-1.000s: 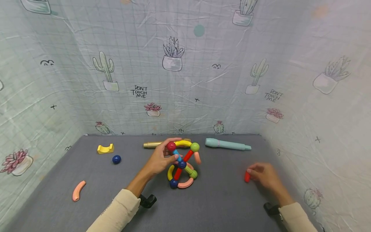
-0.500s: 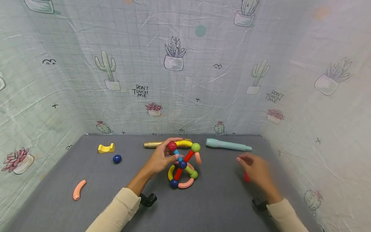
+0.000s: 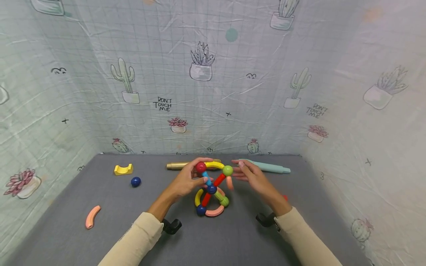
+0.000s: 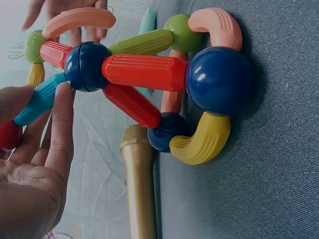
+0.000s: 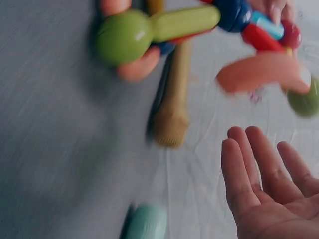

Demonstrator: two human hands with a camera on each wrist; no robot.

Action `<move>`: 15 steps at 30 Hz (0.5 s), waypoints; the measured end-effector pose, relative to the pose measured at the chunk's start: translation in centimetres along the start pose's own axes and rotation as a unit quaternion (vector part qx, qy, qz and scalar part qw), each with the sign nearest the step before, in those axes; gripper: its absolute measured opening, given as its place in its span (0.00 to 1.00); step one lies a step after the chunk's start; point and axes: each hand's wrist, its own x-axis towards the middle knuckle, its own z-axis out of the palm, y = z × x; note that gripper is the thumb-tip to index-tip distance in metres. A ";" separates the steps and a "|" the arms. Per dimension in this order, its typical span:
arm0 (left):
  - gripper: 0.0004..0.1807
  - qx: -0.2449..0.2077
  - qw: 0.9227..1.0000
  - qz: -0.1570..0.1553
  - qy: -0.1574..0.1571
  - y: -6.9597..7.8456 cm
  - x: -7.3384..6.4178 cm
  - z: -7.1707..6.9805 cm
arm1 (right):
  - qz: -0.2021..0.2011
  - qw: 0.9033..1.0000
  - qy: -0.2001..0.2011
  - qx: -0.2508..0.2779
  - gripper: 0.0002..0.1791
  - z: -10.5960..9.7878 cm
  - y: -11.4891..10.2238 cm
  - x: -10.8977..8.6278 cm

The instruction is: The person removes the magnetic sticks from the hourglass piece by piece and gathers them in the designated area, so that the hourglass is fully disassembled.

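Note:
A magnetic ball-and-stick structure stands in the middle of the table, with a dark blue ball (image 3: 212,189) at its centre. My left hand (image 3: 184,183) pinches its light blue rod (image 4: 42,99) between thumb and finger, beside the red ball (image 3: 201,167). At the top, a yellow curved rod (image 3: 214,165) reaches to a green ball (image 3: 227,170), from which a pink curved rod (image 3: 230,183) hangs. Just right of that ball is my right hand (image 3: 254,179), fingers extended and nothing in them. In the right wrist view a gap shows between the fingertips and the pink rod.
Behind the structure lies a gold microphone (image 3: 176,166); a teal microphone (image 3: 274,168) is partly covered by my right hand. A red rod (image 3: 285,197) peeks past my right forearm. On the left are a yellow piece (image 3: 123,169), a dark blue ball (image 3: 135,181) and a pink curved rod (image 3: 93,217).
My right hand has let go of the red rod at the right and moved left to the structure's green ball. The left hand keeps its hold on the light blue rod.

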 end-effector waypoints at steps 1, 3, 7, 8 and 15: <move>0.34 0.001 1.000 0.000 -0.002 0.0 0.0 0.0 | 0.008 1.000 -0.012 0.017 0.30 0.4 -0.3 0.4; 0.34 0.001 1.000 0.002 -0.004 0.1 0.0 -0.1 | 0.021 0.998 -0.034 0.040 0.32 1.1 -0.8 1.2; 0.33 -0.002 1.000 0.012 -0.007 0.2 0.0 0.0 | 0.038 0.993 -0.071 0.081 0.32 2.0 -1.3 2.4; 0.32 -0.001 1.000 0.015 -0.008 0.2 -0.1 0.0 | 0.038 0.991 -0.082 0.094 0.32 2.2 -1.3 2.8; 0.31 0.013 0.999 0.041 -0.007 0.1 -0.1 0.2 | 0.040 0.978 -0.133 0.159 0.36 2.8 -1.2 3.8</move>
